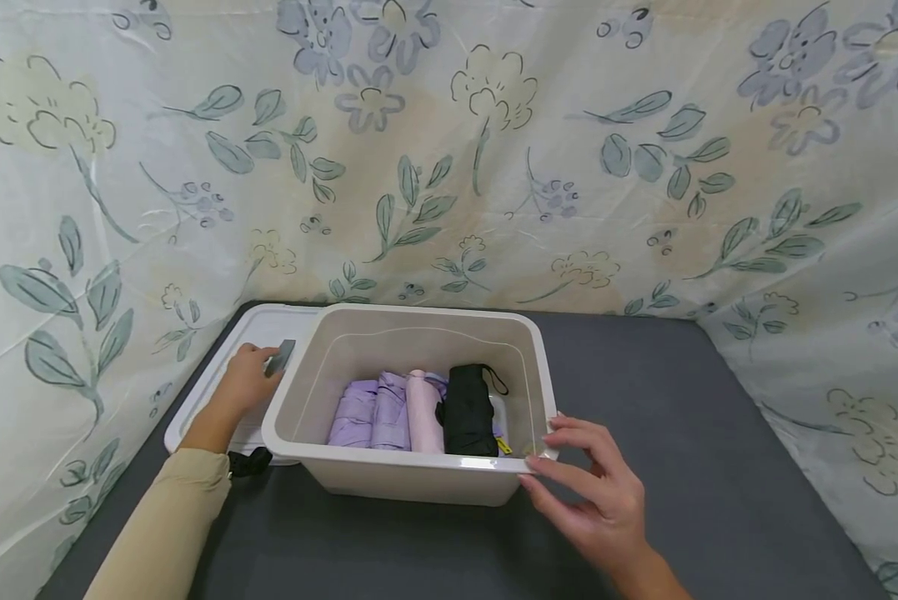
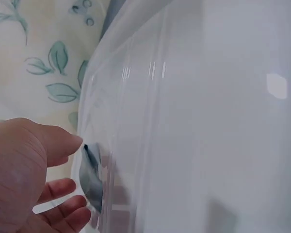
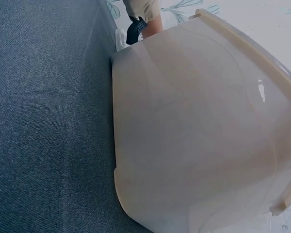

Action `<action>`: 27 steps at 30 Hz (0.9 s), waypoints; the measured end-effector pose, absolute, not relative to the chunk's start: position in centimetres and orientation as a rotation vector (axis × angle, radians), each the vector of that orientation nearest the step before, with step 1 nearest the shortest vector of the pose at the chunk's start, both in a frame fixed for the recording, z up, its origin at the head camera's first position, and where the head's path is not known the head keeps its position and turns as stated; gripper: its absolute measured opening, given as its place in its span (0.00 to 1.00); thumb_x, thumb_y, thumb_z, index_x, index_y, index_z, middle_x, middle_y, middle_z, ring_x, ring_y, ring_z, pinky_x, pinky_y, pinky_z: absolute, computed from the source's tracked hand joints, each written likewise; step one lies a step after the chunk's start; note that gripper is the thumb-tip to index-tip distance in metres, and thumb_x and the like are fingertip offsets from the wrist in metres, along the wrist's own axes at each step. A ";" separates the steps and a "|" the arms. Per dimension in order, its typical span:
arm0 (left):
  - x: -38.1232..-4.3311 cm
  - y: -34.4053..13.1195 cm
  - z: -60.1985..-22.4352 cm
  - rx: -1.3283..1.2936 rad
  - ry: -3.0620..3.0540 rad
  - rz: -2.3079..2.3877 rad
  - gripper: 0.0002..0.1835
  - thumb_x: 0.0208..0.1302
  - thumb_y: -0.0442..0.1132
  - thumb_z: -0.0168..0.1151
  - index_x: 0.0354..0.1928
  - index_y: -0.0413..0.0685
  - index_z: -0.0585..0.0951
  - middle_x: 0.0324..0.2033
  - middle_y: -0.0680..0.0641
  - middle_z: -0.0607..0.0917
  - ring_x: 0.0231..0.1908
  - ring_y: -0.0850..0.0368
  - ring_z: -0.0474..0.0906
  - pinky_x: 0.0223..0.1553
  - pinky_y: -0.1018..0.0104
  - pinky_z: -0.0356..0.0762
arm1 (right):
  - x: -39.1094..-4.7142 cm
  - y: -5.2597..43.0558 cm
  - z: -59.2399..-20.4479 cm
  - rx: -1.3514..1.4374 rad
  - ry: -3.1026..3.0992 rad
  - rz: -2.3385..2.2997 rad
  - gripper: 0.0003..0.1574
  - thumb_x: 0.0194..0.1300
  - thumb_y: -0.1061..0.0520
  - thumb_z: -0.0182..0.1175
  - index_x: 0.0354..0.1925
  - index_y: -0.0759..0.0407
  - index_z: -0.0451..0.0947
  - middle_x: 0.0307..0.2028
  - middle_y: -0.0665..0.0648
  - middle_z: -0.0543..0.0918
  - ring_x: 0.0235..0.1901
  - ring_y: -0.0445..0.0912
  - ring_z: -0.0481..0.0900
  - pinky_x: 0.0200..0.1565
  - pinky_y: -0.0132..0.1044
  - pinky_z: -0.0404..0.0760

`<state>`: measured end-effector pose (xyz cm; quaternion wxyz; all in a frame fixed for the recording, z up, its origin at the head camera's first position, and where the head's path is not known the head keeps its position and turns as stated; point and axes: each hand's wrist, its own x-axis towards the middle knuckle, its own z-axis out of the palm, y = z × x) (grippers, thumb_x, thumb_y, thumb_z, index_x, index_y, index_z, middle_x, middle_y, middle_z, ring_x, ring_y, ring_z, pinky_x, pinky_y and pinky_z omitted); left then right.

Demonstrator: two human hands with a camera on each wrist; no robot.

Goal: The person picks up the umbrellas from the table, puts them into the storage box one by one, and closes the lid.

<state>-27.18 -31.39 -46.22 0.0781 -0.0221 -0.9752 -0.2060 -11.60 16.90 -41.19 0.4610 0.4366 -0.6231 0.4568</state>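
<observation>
A beige plastic storage bin stands lidless on the dark surface. Inside it lie two purple folded umbrellas, a pink folded umbrella and a black folded umbrella with a wrist loop. At the bin's near right corner my right hand pinches the rim between thumb and fingers. My left hand is left of the bin, over the white lid. Its thumb tip meets a grey latch, while the other fingers are loosely bent beside it. The right wrist view shows the bin's outer wall.
The white lid lies flat beneath the bin's left side. A black strap-like item is by the left wrist. Grey cloth covers the table, and floral curtains hang behind and at both sides.
</observation>
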 end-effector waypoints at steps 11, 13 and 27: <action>-28.4 -31.1 -46.7 -0.003 -2.970 -0.574 0.27 0.67 0.37 0.63 0.62 0.25 0.75 0.50 0.21 0.74 0.48 0.25 0.76 0.51 0.33 0.77 | -11.5 16.9 -41.6 1.033 -1.556 1.071 0.11 0.61 0.57 0.75 0.33 0.66 0.89 0.38 0.70 0.81 0.56 0.55 0.82 0.65 0.35 0.78; -28.4 -31.0 -46.6 -0.025 -2.966 -0.575 0.26 0.66 0.36 0.63 0.61 0.24 0.75 0.48 0.21 0.76 0.48 0.27 0.77 0.52 0.34 0.77 | -11.5 16.9 -41.6 1.020 -1.561 1.053 0.11 0.61 0.56 0.74 0.33 0.65 0.89 0.38 0.70 0.81 0.55 0.55 0.82 0.64 0.34 0.78; -29.0 -31.1 -45.7 -0.010 -2.958 -0.518 0.25 0.61 0.35 0.62 0.58 0.26 0.79 0.53 0.23 0.81 0.56 0.24 0.77 0.57 0.35 0.76 | -11.4 16.7 -41.4 0.941 -1.630 0.953 0.14 0.63 0.52 0.73 0.32 0.64 0.90 0.36 0.69 0.81 0.50 0.54 0.84 0.63 0.31 0.78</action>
